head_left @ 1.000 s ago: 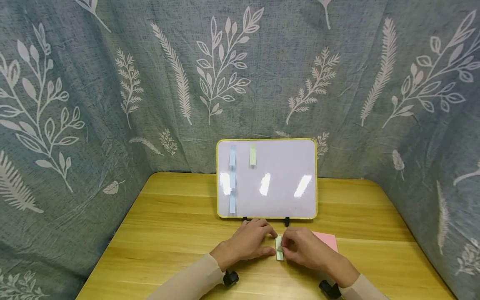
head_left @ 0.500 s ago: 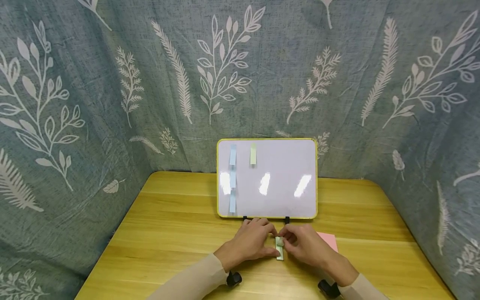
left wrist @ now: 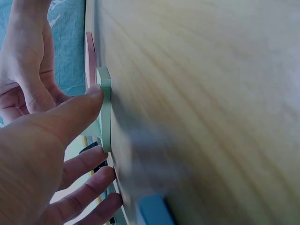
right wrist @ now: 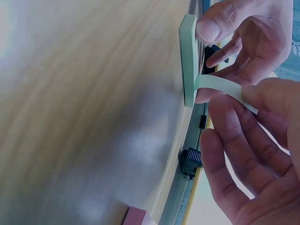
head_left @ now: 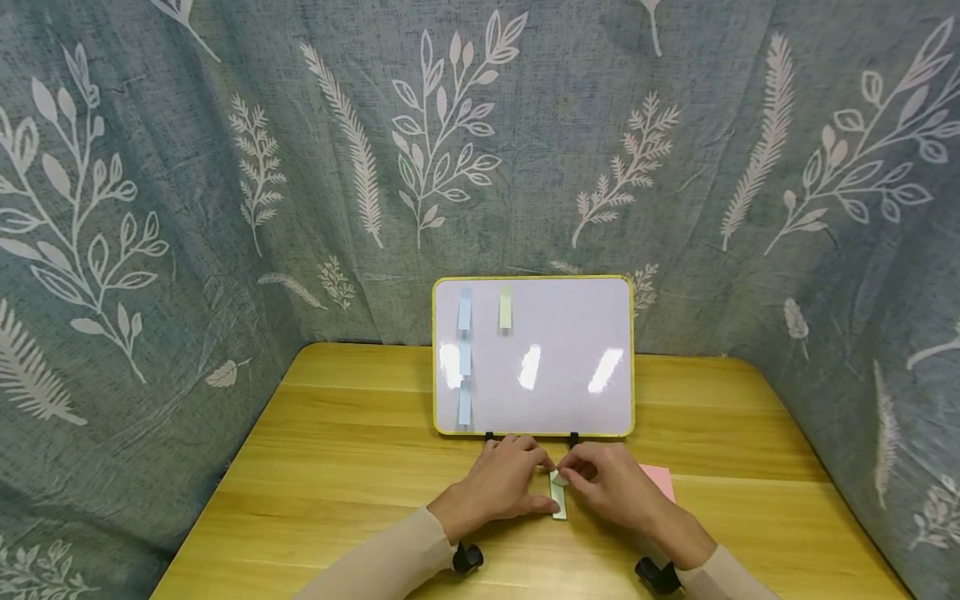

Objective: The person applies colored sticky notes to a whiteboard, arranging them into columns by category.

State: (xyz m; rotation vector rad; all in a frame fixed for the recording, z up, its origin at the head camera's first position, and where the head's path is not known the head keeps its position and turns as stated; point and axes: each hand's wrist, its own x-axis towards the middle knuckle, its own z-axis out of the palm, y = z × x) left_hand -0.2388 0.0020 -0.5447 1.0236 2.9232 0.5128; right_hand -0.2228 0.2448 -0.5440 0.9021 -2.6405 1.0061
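Observation:
A narrow pad of pale green sticky notes lies on the table in front of the whiteboard. My left hand holds it steady, thumb on its near end and index fingertip at its far end. With thumb and fingers my right hand pinches the loose end of the top sheet. That sheet curves up off the pad and stays joined to it near the far end, as the right wrist view shows. The other fingers of the right hand are loosely bent.
Behind the hands a yellow-edged whiteboard stands on black feet. Blue notes run down its left side, beside one green note. A pink pad lies right of my right hand; a blue block shows in the left wrist view.
The right hand has moved a little away from me along the pad, peeling the top sheet from near the middle toward the far end. The left hand's thumb has come onto the pad's near end.

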